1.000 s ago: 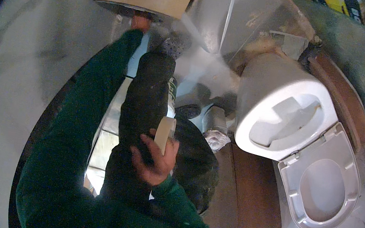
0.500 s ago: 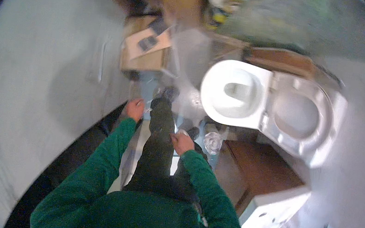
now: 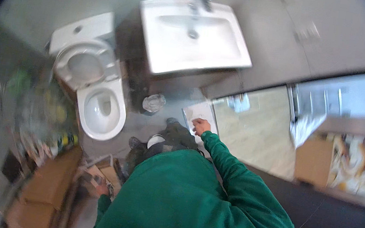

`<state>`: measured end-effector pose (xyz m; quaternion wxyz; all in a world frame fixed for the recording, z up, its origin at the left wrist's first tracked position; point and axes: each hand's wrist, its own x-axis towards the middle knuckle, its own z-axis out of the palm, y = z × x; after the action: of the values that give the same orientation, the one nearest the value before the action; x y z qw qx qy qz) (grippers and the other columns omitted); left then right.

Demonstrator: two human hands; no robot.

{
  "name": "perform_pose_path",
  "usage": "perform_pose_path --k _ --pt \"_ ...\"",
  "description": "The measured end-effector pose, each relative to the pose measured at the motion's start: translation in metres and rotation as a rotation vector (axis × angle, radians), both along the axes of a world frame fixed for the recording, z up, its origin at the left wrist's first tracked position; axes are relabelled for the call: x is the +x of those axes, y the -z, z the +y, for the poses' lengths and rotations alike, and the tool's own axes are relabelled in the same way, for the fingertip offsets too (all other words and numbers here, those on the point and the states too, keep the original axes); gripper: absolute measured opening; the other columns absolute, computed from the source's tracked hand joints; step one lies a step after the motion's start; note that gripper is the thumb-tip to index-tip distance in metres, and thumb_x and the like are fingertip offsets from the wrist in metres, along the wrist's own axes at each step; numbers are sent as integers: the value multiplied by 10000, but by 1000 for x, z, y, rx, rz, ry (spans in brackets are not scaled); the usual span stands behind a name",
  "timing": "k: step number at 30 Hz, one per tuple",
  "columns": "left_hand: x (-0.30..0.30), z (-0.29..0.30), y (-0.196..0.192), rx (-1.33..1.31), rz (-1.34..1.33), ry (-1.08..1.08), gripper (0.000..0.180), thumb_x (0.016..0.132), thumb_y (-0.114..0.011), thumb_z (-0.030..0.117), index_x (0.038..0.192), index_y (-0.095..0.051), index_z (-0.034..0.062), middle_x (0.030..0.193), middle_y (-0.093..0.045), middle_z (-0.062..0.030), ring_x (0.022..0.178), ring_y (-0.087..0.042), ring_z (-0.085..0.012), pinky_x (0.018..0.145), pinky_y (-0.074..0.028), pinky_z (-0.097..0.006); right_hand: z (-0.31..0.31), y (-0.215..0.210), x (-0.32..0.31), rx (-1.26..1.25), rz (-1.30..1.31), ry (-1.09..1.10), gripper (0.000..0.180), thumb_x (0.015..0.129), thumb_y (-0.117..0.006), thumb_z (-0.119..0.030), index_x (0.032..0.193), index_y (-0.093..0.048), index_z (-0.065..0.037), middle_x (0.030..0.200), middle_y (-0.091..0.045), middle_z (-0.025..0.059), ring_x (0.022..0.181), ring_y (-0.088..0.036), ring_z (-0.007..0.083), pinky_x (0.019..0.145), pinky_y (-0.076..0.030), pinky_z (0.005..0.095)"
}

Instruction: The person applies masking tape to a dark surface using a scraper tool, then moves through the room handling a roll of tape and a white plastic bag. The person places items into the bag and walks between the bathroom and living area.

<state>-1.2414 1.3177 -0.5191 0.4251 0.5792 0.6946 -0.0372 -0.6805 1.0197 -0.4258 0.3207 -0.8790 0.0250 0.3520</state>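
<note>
My right hand (image 3: 200,127) is in front of me, over a pale panel or sheet (image 3: 201,115) near the doorway. Its fingers are curled in; whatever they may hold is too small to make out. Low on the left, my left hand (image 3: 102,188) is beside a small wooden box (image 3: 112,175) with dark items about it, and its fingers are blurred. A pale round thing (image 3: 156,141) shows against my dark trousers, between my legs and green top.
A toilet (image 3: 104,113) with its lid raised stands at left. A white washbasin (image 3: 196,46) is ahead, with a clear plastic-lined bin (image 3: 153,103) below. Cardboard boxes (image 3: 49,179) stand at lower left. A doorway with pale flooring (image 3: 254,133) opens at right.
My view has swung to the right, bringing the washbasin and doorway into sight. The toilet now lies to the left. My hands have moved apart, the left one back toward the wooden box.
</note>
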Motion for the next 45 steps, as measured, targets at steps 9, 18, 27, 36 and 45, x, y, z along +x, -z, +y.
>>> perform_pose_path --k 9,18,27,36,45 --pt "219 119 -101 402 153 1059 291 941 -501 249 1172 -515 73 641 -614 -161 564 -561 -253 559 -426 -423 -216 79 -123 -128 309 823 247 874 -484 -152 986 -691 -76 665 -662 84 494 -612 199 452 -498 358" --pt "589 -152 -228 62 -585 1181 471 908 -608 379 757 -696 -58 639 -615 -63 579 -514 -99 555 -430 -291 -304 69 -43 238 187 1326 205 857 -573 -116 1024 -675 -57 652 -644 80 443 -560 153 382 -428 295" --pt "774 -405 -263 -441 -561 1356 445 905 -622 381 798 -690 -45 658 -614 -32 600 -535 -83 565 -421 -251 -418 -35 25 516 -129 1530 244 894 -597 -149 1110 -646 -46 789 -669 80 531 -581 144 461 -456 277" --pt "840 -600 -277 -467 -927 1418 359 954 -565 312 991 -650 -35 820 -605 -13 754 -510 -93 678 -437 -259 -460 -160 177 988 -176 834 570 846 -696 -388 1277 -548 -46 989 -664 50 732 -616 119 623 -484 254" --pt "978 -777 -279 -493 -1110 1254 456 993 -451 383 1104 -626 -23 839 -645 -76 765 -559 -119 698 -456 -268 -592 -219 332 1049 -144 860 591 857 -712 -291 1356 -483 -72 871 -609 2 728 -530 55 553 -453 228"
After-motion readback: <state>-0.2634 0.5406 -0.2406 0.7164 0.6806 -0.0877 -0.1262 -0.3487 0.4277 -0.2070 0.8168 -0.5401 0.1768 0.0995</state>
